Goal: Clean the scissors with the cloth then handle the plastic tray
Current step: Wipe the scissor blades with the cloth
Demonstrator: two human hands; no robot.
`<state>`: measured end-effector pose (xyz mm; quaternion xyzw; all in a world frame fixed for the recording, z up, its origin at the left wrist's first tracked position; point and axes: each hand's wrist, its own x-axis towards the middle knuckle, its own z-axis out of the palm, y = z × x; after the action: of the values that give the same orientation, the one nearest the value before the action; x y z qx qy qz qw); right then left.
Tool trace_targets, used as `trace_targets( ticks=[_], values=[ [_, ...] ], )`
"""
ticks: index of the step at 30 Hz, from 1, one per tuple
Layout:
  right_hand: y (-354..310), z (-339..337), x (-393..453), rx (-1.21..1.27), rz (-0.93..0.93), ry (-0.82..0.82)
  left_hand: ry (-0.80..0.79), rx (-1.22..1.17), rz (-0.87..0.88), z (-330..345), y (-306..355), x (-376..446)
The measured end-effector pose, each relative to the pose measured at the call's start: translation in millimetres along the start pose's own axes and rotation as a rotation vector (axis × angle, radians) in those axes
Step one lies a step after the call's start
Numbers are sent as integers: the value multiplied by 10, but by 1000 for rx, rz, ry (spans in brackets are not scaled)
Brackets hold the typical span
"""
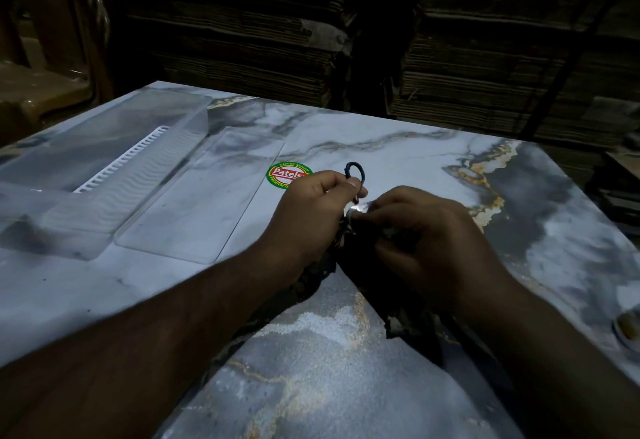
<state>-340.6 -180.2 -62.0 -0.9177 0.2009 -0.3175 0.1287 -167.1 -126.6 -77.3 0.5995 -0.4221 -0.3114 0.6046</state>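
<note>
Head view, two hands, left hand (308,211), right hand (420,234), one scissors (355,175), one cloth (360,265)

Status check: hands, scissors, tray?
Left hand grips scissors by the handle. Right hand holds dark cloth on the blade. Clear plastic tray untouched, far left on the table. Nothing in the way.

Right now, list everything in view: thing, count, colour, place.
scissors: one, dark handle loop, shiny blade, between both hands
cloth: one, dark, under the hands, trailing toward the table's near side
plastic tray: one, clear, table's far left
flat clear sheet: one, transparent, beside the tray
sticker: one, green and red, mid-table
table: one, marbled white-grey
cardboard stacks: several, brown, behind
left hand: grips scissors
right hand: pinches cloth on blade
</note>
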Motion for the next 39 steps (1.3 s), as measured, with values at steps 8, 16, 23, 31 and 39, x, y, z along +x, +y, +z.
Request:
trace_targets(
  ticks=[8, 16, 23, 31, 39],
  values=[
    [-64, 24, -40, 67, 30, 16, 70, 45, 14, -62, 27, 47],
    [-20, 131, -14, 55, 78, 140, -14, 9, 42, 34, -18, -14],
    [-6, 125, 6, 79, 100, 149, -36, 6, 49, 26, 3, -51],
    [-86, 157, -42, -5, 8, 141, -36, -2, 99, 56, -50, -58],
    [-142, 280, 2, 26, 224, 288, -34, -18, 113, 62, -2, -72]
  ],
)
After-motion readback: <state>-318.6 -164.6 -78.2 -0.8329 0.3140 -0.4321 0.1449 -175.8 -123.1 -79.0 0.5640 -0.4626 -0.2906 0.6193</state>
